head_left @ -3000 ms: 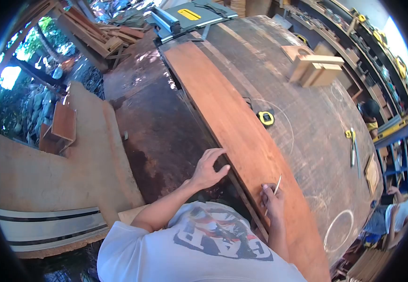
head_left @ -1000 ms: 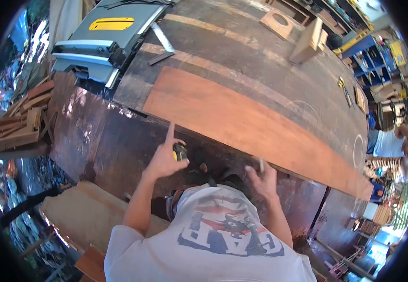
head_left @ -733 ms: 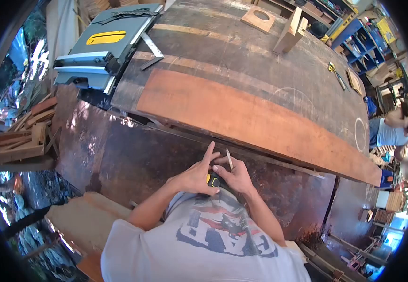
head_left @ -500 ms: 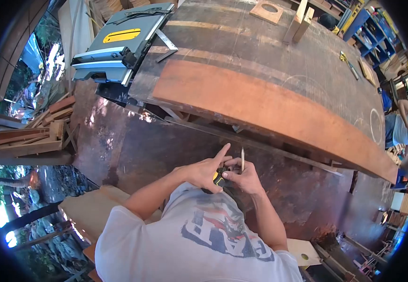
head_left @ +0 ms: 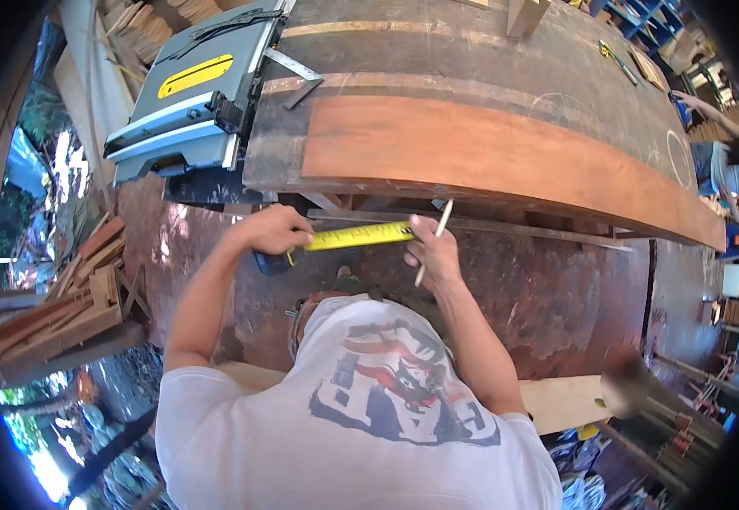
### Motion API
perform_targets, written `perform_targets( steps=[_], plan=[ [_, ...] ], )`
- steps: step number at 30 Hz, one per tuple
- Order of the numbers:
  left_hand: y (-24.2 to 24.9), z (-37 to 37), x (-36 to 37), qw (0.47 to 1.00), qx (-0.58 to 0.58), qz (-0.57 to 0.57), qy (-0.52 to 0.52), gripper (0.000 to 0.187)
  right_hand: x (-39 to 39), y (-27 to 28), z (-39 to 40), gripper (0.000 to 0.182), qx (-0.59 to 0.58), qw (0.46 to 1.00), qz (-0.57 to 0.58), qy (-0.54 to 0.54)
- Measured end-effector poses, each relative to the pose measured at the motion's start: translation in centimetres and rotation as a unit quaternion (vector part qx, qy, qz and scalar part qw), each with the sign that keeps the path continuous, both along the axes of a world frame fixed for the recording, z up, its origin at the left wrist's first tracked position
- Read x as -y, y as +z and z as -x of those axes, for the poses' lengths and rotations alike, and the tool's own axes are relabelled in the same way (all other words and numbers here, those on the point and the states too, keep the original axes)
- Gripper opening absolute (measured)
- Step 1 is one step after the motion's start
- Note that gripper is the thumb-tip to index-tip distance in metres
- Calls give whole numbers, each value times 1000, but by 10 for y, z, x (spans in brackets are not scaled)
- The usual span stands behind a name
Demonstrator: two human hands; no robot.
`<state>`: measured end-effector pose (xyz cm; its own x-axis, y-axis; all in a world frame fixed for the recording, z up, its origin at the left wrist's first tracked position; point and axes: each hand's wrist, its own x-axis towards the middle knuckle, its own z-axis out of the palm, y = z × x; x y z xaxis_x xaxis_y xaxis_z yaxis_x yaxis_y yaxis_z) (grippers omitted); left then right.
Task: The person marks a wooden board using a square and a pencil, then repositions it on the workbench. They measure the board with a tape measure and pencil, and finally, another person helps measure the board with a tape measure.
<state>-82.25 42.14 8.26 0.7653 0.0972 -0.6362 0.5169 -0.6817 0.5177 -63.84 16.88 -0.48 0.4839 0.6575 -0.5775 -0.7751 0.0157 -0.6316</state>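
My left hand [head_left: 274, 231] grips the case of a tape measure. Its yellow blade [head_left: 358, 236] is drawn out to the right, where the fingers of my right hand [head_left: 432, 252] pinch its end. The same right hand also holds a pencil [head_left: 432, 240] that points up past the fingers. Both hands hover just below the near edge of a long reddish wooden board [head_left: 505, 157], which lies across a large dark workbench [head_left: 437, 59]. My white printed T-shirt [head_left: 361, 408] fills the bottom of the view.
A grey table saw [head_left: 191, 102] with a yellow label stands at the bench's left end, a metal square [head_left: 295, 75] beside it. Scrap wood [head_left: 63, 297] is piled at the left. Chalk circles mark the bench top. Another person's arm [head_left: 710, 106] shows at the far right.
My hands, close together on the tape measure half a second ago, have moved apart and drawn the yellow blade out. The view has shifted closer to the board's left end.
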Motion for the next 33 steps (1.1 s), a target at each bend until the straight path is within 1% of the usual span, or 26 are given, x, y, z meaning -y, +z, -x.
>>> perform_targets(
  steps=[2, 5, 6, 9, 10, 13, 14, 16, 17, 18, 19, 22, 25, 30, 31, 33],
  plan=[
    [1, 9, -57, 999, 10, -46, -24, 32, -57, -9, 15, 27, -25, 999, -12, -19],
    [-6, 15, -123, 999, -28, -8, -25, 31, -111, -23, 37, 25, -24, 997, -39, -59],
    [-10, 15, -139, 999, -34, -3, -16, 31, -121, -19, 42, 26, -37, 995, -33, -83],
    [-27, 6, -172, 996, -57, 64, -40, 32, -130, -21, 53, 30, -2, 994, -7, -112],
    [-34, 2, -178, 995, -44, 60, -60, 34, -132, -19, 57, 35, 4, 991, -7, -132],
    [-38, -19, -186, 989, -84, 78, -94, 36, -131, -19, 63, 30, 11, 982, -2, -188],
    [-41, -23, -189, 988, -68, 83, -111, 36, -131, -18, 64, 33, 20, 979, 6, -201],
    [-49, -31, -195, 985, -35, 91, -144, 37, -132, -19, 63, 33, 25, 976, 9, -216],
    [-50, -35, -197, 982, -53, 111, -142, 37, -132, -19, 64, 33, 26, 975, 12, -222],
    [-51, -38, -198, 979, -72, 132, -139, 36, -134, -16, 67, 41, 35, 971, 23, -235],
    [-52, -41, -199, 975, -89, 151, -133, 36, -135, -16, 68, 41, 39, 970, 22, -238],
    [-58, -39, -203, 972, -79, 183, -128, 35, -136, -17, 71, 40, 51, 968, 19, -246],
    [-64, -42, -205, 967, -109, 196, -124, 35, -137, -18, 71, 42, 57, 966, 24, -252],
    [-58, -42, -203, 970, -91, 196, -115, 34, -134, -25, 71, 46, 62, 967, 22, -248],
    [-55, -43, -203, 971, -86, 190, -117, 34, -134, -25, 71, 46, 62, 966, 20, -250],
    [-59, -41, -209, 969, -57, 178, -159, 35, -139, -21, 73, 43, 69, 967, 59, -236]
  ],
)
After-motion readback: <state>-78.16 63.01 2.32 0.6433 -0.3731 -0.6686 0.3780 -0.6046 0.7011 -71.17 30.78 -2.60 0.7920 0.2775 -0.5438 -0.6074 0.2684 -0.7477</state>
